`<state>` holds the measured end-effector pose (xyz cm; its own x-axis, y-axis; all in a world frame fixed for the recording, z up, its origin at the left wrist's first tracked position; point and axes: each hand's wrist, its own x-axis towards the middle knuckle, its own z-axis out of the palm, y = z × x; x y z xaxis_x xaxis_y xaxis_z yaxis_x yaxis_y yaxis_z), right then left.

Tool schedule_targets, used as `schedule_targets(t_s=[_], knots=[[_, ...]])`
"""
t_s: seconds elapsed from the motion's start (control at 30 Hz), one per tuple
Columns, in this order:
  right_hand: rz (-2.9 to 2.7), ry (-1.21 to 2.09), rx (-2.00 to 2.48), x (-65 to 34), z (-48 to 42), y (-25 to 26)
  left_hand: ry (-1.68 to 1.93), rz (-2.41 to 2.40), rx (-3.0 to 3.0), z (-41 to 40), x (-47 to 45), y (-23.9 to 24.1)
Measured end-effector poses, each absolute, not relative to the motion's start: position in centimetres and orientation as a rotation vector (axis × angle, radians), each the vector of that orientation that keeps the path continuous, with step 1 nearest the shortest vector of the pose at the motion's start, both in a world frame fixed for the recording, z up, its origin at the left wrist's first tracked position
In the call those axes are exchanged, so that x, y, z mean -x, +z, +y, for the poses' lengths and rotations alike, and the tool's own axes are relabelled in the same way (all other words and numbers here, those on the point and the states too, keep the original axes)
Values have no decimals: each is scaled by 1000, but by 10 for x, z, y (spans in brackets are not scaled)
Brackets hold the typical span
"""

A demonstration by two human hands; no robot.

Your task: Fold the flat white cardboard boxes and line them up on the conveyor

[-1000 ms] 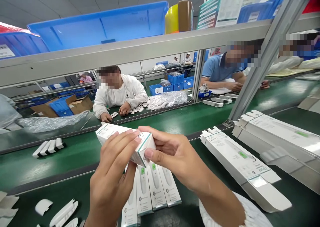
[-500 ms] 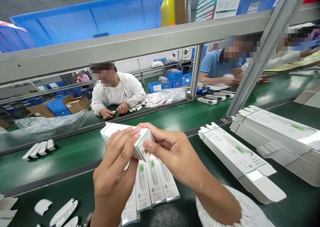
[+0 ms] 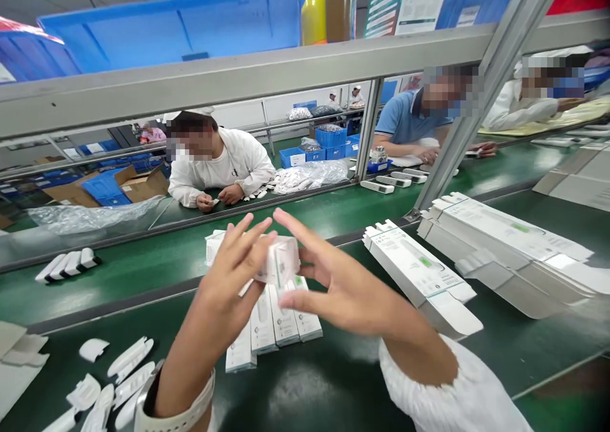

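Note:
A small white carton (image 3: 279,260) with a teal edge is in the air between my hands, slightly blurred, above the green belt. My left hand (image 3: 231,279) lies against its near side with the fingers spread, and a white strap (image 3: 176,419) circles that wrist. My right hand (image 3: 343,286) stands open around the carton's right end, thumb below and fingers above. Just beneath lies a row of white thermometer boxes (image 3: 274,321). To the right rests a flat printed carton blank (image 3: 414,267), with a stack of similar blanks (image 3: 505,241) beyond it.
White moulded inserts (image 3: 128,359) lie on the belt at lower left. A grey aluminium shelf beam (image 3: 238,79) crosses ahead, holding blue bins. Beyond it, a person in a white sweatshirt (image 3: 219,165) and a person in a blue polo (image 3: 410,117) work at a facing belt.
My fingers, curled around the carton before, have spread wide. The carton now sits higher in the picture, and the view has tilted and shifted slightly.

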<state>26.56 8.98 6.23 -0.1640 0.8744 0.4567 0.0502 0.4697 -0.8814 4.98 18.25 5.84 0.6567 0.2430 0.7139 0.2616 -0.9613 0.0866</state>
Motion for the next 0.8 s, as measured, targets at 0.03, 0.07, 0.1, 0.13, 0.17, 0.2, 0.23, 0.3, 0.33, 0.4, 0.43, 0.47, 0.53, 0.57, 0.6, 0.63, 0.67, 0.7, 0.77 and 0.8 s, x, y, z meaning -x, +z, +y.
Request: schedule_targets(t_s=[0.03, 0.07, 0.1, 0.13, 0.17, 0.2, 0.23, 0.3, 0.33, 0.4, 0.43, 0.47, 0.53, 0.57, 0.6, 0.63, 0.67, 0.7, 0.77, 0.8], knots=[[-1578, 788, 903, -266, 79, 52, -1144, -436, 2842, 177, -49, 50], [-1539, 691, 982, -266, 69, 40, -1110, -478, 2833, 172, -47, 39], [-1444, 616, 1060, -267, 59, 25, -1100, -568, 2821, 168, -43, 24], [-1296, 555, 1135, -268, 51, 8, -1105, -697, 2808, 164, -37, 6], [-1127, 511, 1202, -269, 44, -10, -1075, -849, 2828, 161, -30, -13], [-960, 456, 1265, -270, 39, -30, -996, -1011, 2845, 159, -21, -32], [-842, 393, 1326, -270, 35, -48, -894, -1152, 2871, 158, -12, -51], [-811, 379, 1409, -266, 30, -81, -758, -1286, 2940, 156, 4, -82], [-858, 410, 1450, -263, 29, -93, -728, -1312, 2954, 156, 9, -93], [-997, 498, 1529, -258, 24, -106, -733, -1327, 2952, 154, 14, -107], [-1065, 528, 1571, -259, 21, -107, -747, -1332, 2944, 154, 14, -111], [-1124, 540, 1612, -263, 17, -104, -771, -1338, 2933, 154, 13, -113], [-1211, 506, 1690, -281, 10, -91, -840, -1341, 2911, 155, 12, -114], [-1236, 460, 1734, -296, 7, -82, -890, -1337, 2897, 157, 12, -115], [-1244, 394, 1787, -313, 6, -72, -945, -1329, 2883, 158, 13, -116], [-1234, 314, 1851, -332, 5, -62, -1000, -1319, 2867, 160, 14, -117], [-1207, 229, 1926, -353, 5, -52, -1055, -1309, 2849, 161, 15, -118], [-1159, 147, 2015, -372, 6, -45, -1103, -1301, 2830, 163, 17, -119], [-1051, 45, 2202, -407, 10, -35, -1186, -1290, 2791, 163, 19, -117], [-1015, 40, 2284, -420, 12, -33, -1215, -1283, 2775, 163, 19, -113]])
